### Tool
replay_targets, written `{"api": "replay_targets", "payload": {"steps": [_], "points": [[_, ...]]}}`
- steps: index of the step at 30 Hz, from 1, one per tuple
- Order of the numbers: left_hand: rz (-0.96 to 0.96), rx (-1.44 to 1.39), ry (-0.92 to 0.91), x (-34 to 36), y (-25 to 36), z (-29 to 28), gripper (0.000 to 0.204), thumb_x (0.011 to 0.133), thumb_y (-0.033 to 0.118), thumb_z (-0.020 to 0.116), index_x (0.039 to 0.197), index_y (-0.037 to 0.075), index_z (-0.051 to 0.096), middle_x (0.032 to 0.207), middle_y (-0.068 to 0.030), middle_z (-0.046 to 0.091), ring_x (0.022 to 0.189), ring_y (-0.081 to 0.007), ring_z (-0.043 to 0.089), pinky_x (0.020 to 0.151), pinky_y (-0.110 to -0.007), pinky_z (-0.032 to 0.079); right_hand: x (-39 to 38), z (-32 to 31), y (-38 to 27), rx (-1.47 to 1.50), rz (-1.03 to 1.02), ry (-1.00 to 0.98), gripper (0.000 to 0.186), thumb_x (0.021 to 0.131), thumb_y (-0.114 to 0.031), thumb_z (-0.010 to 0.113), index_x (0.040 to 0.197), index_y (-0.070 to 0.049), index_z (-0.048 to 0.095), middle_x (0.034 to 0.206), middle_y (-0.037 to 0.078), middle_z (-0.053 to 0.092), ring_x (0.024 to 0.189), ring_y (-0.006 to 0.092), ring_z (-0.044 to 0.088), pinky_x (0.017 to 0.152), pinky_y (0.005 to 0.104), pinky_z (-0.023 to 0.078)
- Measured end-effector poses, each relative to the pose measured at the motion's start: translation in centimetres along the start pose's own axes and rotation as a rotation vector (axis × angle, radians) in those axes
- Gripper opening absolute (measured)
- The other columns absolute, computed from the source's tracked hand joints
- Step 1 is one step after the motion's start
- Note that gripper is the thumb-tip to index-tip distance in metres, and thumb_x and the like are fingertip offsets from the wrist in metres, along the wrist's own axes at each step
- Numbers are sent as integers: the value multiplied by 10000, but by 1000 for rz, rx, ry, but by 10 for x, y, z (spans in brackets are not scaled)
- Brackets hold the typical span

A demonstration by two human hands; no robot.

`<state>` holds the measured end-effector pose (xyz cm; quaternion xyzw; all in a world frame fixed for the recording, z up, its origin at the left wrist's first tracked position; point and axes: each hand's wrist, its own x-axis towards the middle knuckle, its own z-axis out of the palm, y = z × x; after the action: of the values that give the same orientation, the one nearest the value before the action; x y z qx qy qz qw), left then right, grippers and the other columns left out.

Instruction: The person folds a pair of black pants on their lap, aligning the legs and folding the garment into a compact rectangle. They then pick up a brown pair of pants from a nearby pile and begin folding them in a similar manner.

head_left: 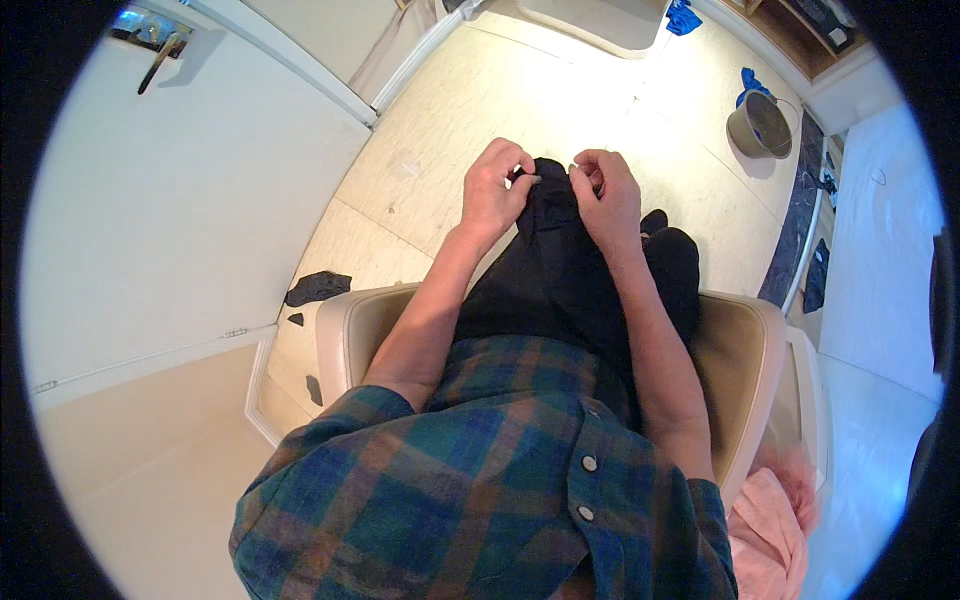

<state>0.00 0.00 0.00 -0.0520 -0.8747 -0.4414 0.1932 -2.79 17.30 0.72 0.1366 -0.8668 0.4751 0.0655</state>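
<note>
Black, soft-looking cloth [549, 188] sits at the far end of the lap [545, 290], pinched by the left hand [493, 185]; the right hand [608, 196] is curled beside it, can't tell if gripping. Probably light and floppy, so I'd grab an edge.

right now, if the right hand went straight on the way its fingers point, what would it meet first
The right hand would probably meet the black fabric to its left first; whether it already touches is unclear.
</note>
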Motion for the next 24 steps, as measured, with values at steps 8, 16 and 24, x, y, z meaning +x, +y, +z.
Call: {"api": "replay_targets", "payload": {"steps": [8,16,24], "points": [[56,-133,-107,-8,15,17,213,713,-35,733,838,37,577,974,-69,631,684,-153,570,629,-277,489,7,7,17,316,325,-279,245,803,-198,683,921,14,654,751,95,673,639,155,630,603,283,501],[-395,-384,-282,-7,12,11,225,794,13,722,935,60,553,709,43,524,613,-33,490,577,-206,409,-4,-5,22,669,373,-312,182,831,-41,619,1000,24,622,766,48,662,637,117,604,590,249,479],[-343,-433,-223,-2,6,1,107,853,-34,632,910,47,590,691,35,535,560,-53,501,507,-217,418,-9,3,10,312,143,-21,147,839,27,555,975,-28,558,713,-7,543,635,59,517,578,215,422]]}}
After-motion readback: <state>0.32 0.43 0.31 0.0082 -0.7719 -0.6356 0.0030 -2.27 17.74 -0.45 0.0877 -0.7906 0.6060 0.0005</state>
